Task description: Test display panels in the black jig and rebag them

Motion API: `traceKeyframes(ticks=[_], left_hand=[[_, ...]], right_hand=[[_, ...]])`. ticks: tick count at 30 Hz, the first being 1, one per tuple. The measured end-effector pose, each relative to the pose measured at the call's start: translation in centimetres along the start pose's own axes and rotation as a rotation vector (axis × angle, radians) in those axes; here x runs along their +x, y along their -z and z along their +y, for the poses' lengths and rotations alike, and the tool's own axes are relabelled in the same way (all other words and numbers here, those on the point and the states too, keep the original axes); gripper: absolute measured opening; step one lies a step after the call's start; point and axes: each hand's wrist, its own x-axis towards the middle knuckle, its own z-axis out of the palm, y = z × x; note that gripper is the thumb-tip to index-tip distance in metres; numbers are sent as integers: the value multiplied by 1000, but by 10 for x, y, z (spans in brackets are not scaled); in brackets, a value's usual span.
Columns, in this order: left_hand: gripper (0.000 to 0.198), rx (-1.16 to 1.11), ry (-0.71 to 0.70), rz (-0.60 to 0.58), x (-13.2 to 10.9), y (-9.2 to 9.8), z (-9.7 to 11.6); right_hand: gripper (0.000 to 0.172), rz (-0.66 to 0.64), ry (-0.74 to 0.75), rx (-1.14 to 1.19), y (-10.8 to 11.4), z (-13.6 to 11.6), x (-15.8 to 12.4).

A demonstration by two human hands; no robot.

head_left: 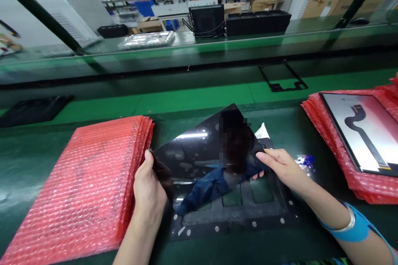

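A glossy black display panel (199,149) is tilted up above a black fixture plate (236,215) on the green bench. My left hand (148,186) grips the panel's left edge, thumb on the glass. My right hand (280,165) holds the panel's right edge with the fingers curled under it. The glass mirrors a blue sleeve and ceiling lights.
A stack of red bubble-wrap bags (83,186) lies at the left. At the right, another red stack (342,149) carries a panel lying face down with a flex cable (363,132). A black frame (282,76) and a black tray (258,22) sit behind on the conveyor.
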Motion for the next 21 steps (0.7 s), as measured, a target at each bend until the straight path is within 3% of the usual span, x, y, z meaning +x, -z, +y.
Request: traceKeyframes(ticks=[3,6,8,13,18,21], left_hand=[[14,-92,25,125,-8,-16,10],[14,-95,106,76,-16,-28,18],[14,-110,134,3,-22,-30,20],[29,23,206,-458,-34,-30,18],[33,45,144,-485,-39,-34,11],[35,6,114,-477,-38,-31,10]], right_hand=[[47,-61,-37,135,4,-1,0],[47,18,-46,193,12,-1,1],[44,124,-22,205,18,0,3],[42,315,46,202,29,4,8],[43,245,20,150,37,9,5],[39,202,49,135,38,-1,9]])
